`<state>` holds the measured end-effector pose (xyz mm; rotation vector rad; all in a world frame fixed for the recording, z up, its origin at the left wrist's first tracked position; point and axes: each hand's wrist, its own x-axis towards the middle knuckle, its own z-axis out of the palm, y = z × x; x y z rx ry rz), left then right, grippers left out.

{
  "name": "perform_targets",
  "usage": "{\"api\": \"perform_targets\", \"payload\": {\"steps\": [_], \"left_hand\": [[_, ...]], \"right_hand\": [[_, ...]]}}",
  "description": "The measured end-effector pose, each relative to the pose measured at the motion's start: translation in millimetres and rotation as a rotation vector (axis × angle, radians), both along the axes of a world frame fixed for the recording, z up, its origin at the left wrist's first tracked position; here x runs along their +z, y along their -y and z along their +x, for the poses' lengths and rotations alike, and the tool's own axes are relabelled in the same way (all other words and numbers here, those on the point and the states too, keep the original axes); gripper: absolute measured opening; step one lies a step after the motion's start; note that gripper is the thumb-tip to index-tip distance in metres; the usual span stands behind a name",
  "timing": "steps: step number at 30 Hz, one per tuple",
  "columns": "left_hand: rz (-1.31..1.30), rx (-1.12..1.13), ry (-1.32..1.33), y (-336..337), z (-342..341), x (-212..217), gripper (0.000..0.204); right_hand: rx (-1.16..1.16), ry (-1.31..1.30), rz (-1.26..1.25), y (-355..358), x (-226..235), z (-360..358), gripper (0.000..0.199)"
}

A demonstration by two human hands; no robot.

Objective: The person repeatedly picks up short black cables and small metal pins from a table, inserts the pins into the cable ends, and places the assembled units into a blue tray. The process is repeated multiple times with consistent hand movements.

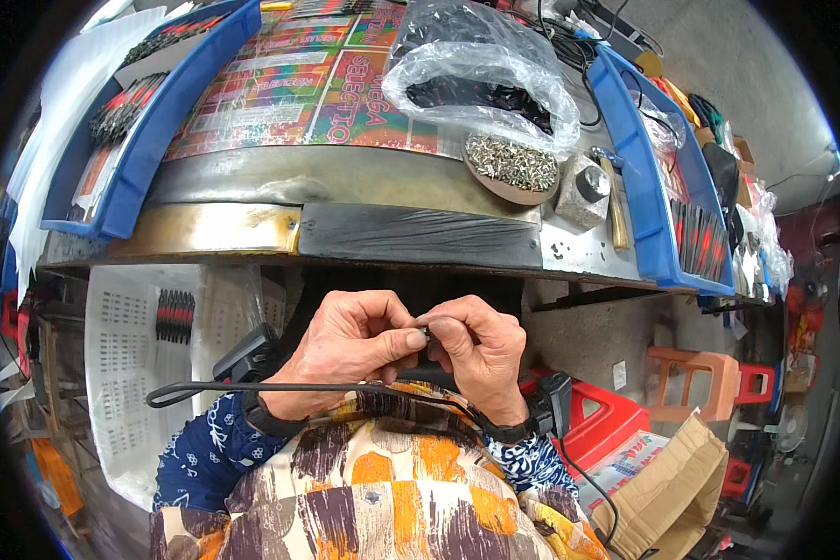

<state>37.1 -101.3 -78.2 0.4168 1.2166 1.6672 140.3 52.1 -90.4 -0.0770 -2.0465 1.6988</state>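
Note:
Both my hands meet in front of my chest, just below the bench edge. A small dark piece [427, 332] sits between their fingertips; it is too small and too covered to name. My left hand [357, 338] pinches it with thumb and forefinger, the other fingers curled in. From the other side, my right hand [481, 347] closes thumb and fingertips on the same piece. Black straps with dark devices circle both wrists, and a black cable [308, 386] runs across below the hands.
On the metal-edged bench [224, 177] are a dish of small metal pieces [513, 163], a bag of black parts [481, 70], a metal block [585, 191] and a hammer [617, 210]. Blue trays [126, 201] [651, 191] flank it. Below: a white basket [117, 373], red stool [607, 420], cardboard box [667, 481].

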Motion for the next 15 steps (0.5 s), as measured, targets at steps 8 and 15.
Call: {"api": "perform_targets", "payload": {"steps": [8,15], "left_hand": [[-0.03,-0.028,-0.021,1.7,-3.7,1.1,0.021],[-0.033,-0.011,0.01,1.6,-2.1,-0.6,0.019]], "right_hand": [[0.034,0.036,-0.007,-1.5,0.8,-0.2,0.016],[0.066,0.05,-0.009,-2.3,-1.3,0.2,0.017]]}}
